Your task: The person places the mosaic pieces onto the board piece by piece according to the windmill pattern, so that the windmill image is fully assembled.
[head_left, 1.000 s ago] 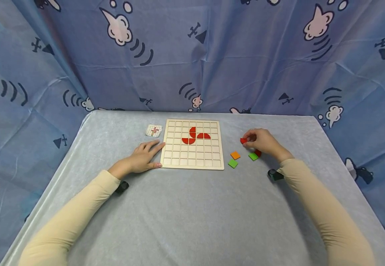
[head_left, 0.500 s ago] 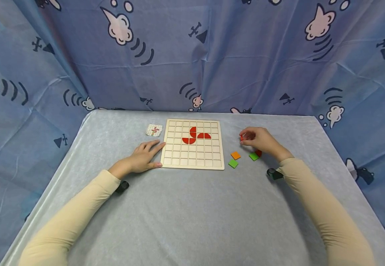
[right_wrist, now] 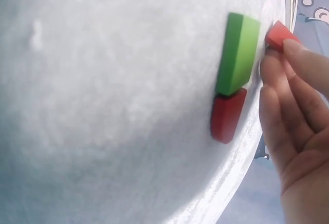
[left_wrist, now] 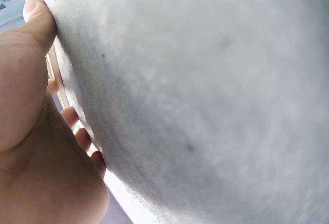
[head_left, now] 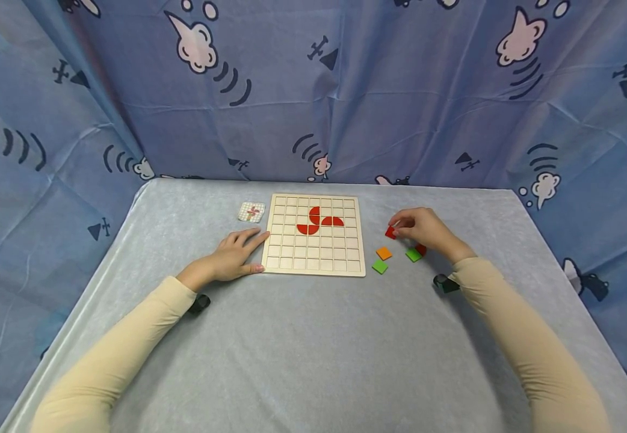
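Between thumb and fingers my right hand [head_left: 420,228] pinches a red tile [head_left: 390,232], just right of the wooden grid board [head_left: 313,255]. The right wrist view shows the red tile [right_wrist: 280,35] at the fingertips. My left hand [head_left: 232,255] rests spread on the table, thumb and fingertips touching the board's left edge. On the board lie several red quarter-round pieces [head_left: 332,222] in a pinwheel-like pattern. Below and right of the right hand's tile are an orange tile [head_left: 384,253], a green tile [head_left: 380,266], another green tile [head_left: 413,255] and a dark red piece [head_left: 420,248].
A small pattern card [head_left: 251,211] with a printed grid lies left of the board's upper corner. A grey-white cloth [head_left: 313,349] covers the table. Behind it hangs a blue patterned curtain [head_left: 270,90].
My right hand has shifted slightly left, and the red tile in its fingertips has been turned to a new angle. The left hand and the board stay in place.
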Tool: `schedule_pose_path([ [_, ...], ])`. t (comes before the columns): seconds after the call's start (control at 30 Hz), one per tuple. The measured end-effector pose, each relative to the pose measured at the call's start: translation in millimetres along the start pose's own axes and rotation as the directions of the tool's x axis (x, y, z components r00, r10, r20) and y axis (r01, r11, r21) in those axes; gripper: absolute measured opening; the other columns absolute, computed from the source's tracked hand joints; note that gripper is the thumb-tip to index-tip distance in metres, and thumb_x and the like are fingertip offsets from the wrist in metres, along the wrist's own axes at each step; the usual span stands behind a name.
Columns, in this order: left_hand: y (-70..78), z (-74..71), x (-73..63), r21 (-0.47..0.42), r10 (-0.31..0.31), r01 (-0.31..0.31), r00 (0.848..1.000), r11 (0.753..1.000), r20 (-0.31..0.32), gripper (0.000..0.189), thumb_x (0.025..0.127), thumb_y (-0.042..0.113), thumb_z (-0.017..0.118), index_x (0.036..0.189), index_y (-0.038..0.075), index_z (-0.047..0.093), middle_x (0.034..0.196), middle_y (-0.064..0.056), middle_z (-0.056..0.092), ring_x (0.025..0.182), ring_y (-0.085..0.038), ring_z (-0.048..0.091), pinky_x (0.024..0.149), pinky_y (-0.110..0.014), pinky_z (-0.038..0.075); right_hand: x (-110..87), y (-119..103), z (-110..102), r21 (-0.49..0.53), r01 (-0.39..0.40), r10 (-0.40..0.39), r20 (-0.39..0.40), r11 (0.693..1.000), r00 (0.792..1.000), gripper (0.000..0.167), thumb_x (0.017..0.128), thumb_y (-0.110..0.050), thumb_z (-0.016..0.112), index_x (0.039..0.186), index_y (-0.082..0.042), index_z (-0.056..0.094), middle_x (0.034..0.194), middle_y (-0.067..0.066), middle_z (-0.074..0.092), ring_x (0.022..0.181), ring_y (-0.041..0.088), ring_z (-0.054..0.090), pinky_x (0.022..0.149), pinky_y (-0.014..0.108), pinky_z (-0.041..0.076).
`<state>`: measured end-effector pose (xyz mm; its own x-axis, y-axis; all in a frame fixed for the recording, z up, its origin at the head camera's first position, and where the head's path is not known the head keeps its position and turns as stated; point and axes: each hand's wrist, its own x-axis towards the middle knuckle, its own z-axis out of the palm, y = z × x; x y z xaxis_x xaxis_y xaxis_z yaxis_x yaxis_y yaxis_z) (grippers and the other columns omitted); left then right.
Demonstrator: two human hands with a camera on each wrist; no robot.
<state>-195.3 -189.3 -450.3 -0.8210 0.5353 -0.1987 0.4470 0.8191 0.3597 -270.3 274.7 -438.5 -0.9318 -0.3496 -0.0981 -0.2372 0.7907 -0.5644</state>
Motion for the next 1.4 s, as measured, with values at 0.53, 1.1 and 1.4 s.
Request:
schedule_pose_path([
  [0.53, -1.2, 0.2, 1.6, 0.009, -0.01, 0.01, 1.0, 1.0, 0.006, 0.079, 0.099, 0.046, 0.055, 0.161, 0.018, 0.015, 0.165, -0.018, 0.013, 0.147, -0.047, 0.02, 0.116, -0.066, 0.02, 5.5, -2, 4, -0.038, -0.008, 0.011, 0.073, 0.999, 0.997, 0.033, 0.085, -0.012, 0.078, 0.117, -0.009, 0.071, 0.098, 0.01, 0.071, 0.088, 0.022, 0.062, 0.081, 0.034, 0.051],
  [1.1, -2.2, 0.5, 2.6, -0.003, 0.007, -0.007, 1.0, 1.0, -0.007, 0.08, 0.098, 0.045, 0.058, 0.16, 0.017, 0.016, 0.164, -0.019, 0.014, 0.146, -0.048, 0.021, 0.115, -0.066, 0.022, 10.0, -2, 7, -0.077, 0.017, -0.012, 0.059, 0.997, 0.998, 0.026, 0.087, -0.018, 0.077, 0.112, -0.009, 0.074, 0.091, 0.007, 0.069, 0.082, 0.02, 0.056, 0.076, 0.032, 0.046],
  [1.4, 1.6, -1.4, -1.1, -0.006, -0.005, 0.005, 1.0, 1.0, -0.002, 0.079, 0.099, 0.043, 0.057, 0.16, 0.016, 0.015, 0.165, -0.02, 0.014, 0.146, -0.048, 0.021, 0.117, -0.065, 0.019, 13.6, -19, 11, -0.048, 0.112, -0.112, 0.008, 0.993, 0.994, 0.024, 0.085, -0.018, 0.079, 0.107, -0.009, 0.076, 0.086, 0.006, 0.069, 0.078, 0.017, 0.056, 0.073, 0.028, 0.046],
])
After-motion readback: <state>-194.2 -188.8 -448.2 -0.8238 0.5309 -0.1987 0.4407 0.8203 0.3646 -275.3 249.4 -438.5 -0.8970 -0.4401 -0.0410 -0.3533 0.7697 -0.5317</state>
